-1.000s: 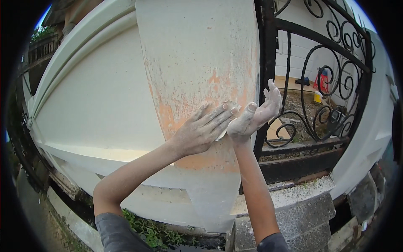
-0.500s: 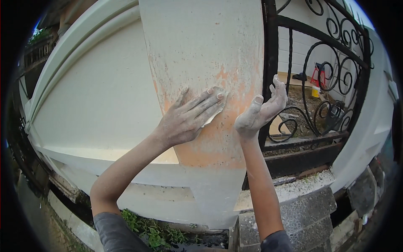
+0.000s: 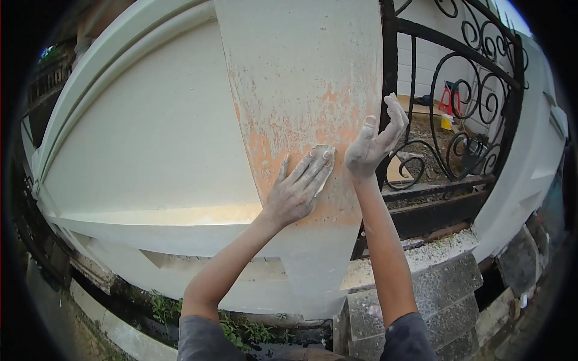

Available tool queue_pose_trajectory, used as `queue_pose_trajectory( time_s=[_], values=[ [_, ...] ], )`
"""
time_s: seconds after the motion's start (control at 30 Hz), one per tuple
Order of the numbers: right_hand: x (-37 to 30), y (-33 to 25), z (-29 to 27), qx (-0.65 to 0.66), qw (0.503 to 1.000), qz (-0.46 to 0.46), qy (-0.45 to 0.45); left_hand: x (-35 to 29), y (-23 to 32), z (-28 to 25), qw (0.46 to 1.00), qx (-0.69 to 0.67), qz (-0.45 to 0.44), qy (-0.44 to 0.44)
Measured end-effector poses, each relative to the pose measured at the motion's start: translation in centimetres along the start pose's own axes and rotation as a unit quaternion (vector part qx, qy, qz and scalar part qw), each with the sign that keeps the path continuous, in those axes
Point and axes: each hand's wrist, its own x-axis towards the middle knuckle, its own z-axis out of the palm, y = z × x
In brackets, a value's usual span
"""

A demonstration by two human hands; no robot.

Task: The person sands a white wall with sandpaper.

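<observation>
My left hand (image 3: 294, 191), pale with dust, lies with its fingers extended over a thin, whitish piece of sandpaper (image 3: 329, 169), pressing it to the front of a pillar (image 3: 301, 66). Around it, the pillar's white coat is worn and speckled, with orange patches showing. My right hand (image 3: 374, 147), also coated in white dust, is raised at the pillar's right edge by the black iron gate (image 3: 390, 66). Its fingers are curved and apart, with nothing in them. Whether its side touches the pillar or gate, I cannot tell.
A cream wall panel (image 3: 156, 132) with a ledge adjoins the pillar on the left. Stone steps (image 3: 433, 301) lie below the gate, and green plants (image 3: 241, 331) grow at the wall's foot. Beyond the bars are a red stool (image 3: 448, 99) and a yellow bucket (image 3: 446, 121).
My left hand has slid lower on the pillar with the sandpaper beneath its fingers. My right hand stays near the pillar's right edge. The view has shifted slightly.
</observation>
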Motion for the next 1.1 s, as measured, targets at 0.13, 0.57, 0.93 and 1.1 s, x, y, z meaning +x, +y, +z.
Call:
queue_pose_trajectory(
  time_s=[0.13, 0.57, 0.93, 1.1],
  values=[
    [0.3, 0.7, -1.0, -0.001, 0.996, -0.058, -0.069, 0.6, 1.3, 1.5, 0.994, -0.046, -0.071, 0.069],
    [-1.2, 0.9, -8.0, -0.036, 0.768, -0.359, -0.529, 0.0, 1.3, 1.5, 0.960, -0.197, -0.071, 0.184],
    [1.5, 1.5, -5.6, 0.012, 0.744, -0.425, -0.516, -0.2, 1.4, 2.3, 0.951, -0.203, -0.053, 0.226],
    [2.7, 2.0, -5.2, -0.009, 0.740, -0.426, -0.520, -0.6, 1.1, 1.9, 0.954, -0.212, -0.064, 0.202]
  ],
)
